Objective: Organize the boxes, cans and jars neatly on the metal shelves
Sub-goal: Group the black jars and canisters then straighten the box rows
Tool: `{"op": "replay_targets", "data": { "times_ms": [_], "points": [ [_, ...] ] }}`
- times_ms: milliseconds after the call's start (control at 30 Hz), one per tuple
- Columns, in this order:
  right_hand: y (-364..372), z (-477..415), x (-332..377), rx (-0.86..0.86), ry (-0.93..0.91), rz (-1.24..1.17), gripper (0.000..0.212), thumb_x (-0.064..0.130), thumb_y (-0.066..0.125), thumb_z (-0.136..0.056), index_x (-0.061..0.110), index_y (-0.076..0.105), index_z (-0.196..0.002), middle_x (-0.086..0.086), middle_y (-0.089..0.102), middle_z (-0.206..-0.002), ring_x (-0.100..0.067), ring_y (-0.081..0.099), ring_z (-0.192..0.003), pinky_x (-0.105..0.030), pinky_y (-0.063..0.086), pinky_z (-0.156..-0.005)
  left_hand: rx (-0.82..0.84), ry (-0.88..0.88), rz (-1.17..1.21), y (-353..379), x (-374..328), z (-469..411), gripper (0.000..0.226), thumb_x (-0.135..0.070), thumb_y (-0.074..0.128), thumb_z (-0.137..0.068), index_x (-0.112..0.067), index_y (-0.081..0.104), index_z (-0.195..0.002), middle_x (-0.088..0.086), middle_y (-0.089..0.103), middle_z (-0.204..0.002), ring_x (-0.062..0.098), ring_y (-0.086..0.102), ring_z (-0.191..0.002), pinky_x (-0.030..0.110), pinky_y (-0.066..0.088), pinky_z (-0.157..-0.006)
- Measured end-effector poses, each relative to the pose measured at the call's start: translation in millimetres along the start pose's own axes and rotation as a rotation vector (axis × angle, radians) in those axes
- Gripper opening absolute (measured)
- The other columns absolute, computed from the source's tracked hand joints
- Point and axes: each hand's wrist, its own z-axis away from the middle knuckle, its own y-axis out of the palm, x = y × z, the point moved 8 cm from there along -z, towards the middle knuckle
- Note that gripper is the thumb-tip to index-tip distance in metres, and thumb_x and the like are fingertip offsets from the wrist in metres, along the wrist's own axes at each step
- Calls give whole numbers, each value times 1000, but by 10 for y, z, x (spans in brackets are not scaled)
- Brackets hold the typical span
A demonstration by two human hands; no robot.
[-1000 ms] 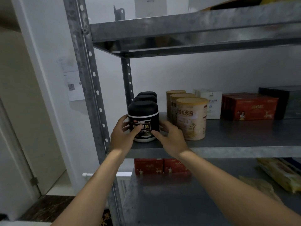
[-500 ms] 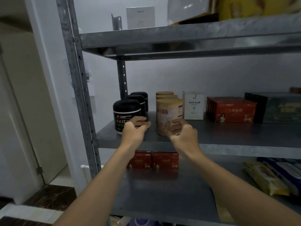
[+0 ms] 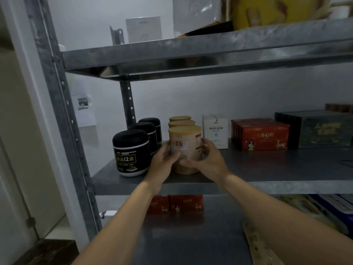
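Both hands are curled round the front can (image 3: pixel 188 142): left hand (image 3: pixel 164 161) grips its left side, right hand (image 3: pixel 212 159) its right. It's upright near the front of the middle shelf (image 3: pixel 267 169), two more cans (image 3: pixel 181 121) lined up behind it. Black jars (image 3: pixel 130 152) just left, white box (image 3: pixel 215 131) and red boxes (image 3: pixel 261 134) off right.

Storeroom, metal shelving (image 3: pixel 191 52), stocked cans (image 3: pixel 184 148), boxes (image 3: pixel 261 133)
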Motion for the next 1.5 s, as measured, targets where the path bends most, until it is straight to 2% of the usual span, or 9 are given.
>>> {"op": "replay_targets", "data": {
  "times_ms": [233,367,533,633,800,1000,1200,1300,1500],
  "points": [
    [-204,-217,-178,-28,54,-84,101,21,95,-50,23,44,-138,3,55,-128,-15,51,-117,-34,50,-95,-14,-5,-91,-84,111,-236,40,-19,65,-91,-27,57,-129,5,66,-109,15,61,-107,23,47,-80],
    [-350,-317,-344,-29,143,-241,87,1,92,-46,24,55,-121,-3,65,-120,-22,60,-113,-43,52,-94,-143,-11,-88,-129,148,-404,36,-17,66,-90,-24,57,-124,1,60,-120,10,57,-101,23,46,-75],
    [-477,-412,-493,-76,171,-435,86,-14,76,-39,11,60,-120,-8,71,-110,-27,63,-110,-49,51,-95,-185,-60,-107,-152,291,-678,76,-18,69,-87,-27,28,-149,4,34,-152,23,36,-137,38,37,-107],
    [-500,-437,-513,-95,154,-438,76,-20,70,-45,14,62,-113,-8,71,-108,-25,62,-108,-49,50,-96,-156,-65,-31,-108,332,-851,78,-20,64,-90,-30,20,-153,3,24,-158,22,28,-142,36,31,-109],
    [-462,-454,-528,-51,128,-398,82,-13,75,-47,17,56,-121,-6,70,-112,-25,62,-110,-47,50,-96,-16,-15,-30,51,366,-1040,77,-11,64,-91,-30,21,-152,1,35,-153,20,35,-140,37,37,-108],
    [-410,-475,-543,-12,134,-391,102,3,87,-36,20,51,-131,-1,69,-117,-22,62,-113,-48,49,-99,-144,30,-102,-90,332,-994,99,-18,85,-71,-24,25,-150,-2,52,-124,17,55,-110,33,48,-88],
    [-415,-453,-530,-9,142,-412,103,4,87,-37,19,50,-132,-3,69,-117,-23,61,-113,-49,48,-100,-1,-5,33,-7,366,-996,85,9,68,-73,-24,37,-145,3,64,-120,23,56,-115,36,48,-83],
    [-407,-458,-539,-6,143,-409,105,3,89,-38,21,49,-134,-2,68,-118,-23,61,-114,-50,47,-100,-40,4,-3,-48,350,-974,102,-4,87,-60,-26,36,-145,2,60,-124,18,58,-113,42,51,-91],
    [-409,-441,-522,-7,138,-397,118,12,91,-25,21,48,-134,-3,67,-120,-23,60,-115,-49,47,-100,-112,45,-77,-77,281,-942,111,-18,93,-54,-27,31,-146,-3,50,-126,13,51,-111,28,48,-82]
  ]
}}
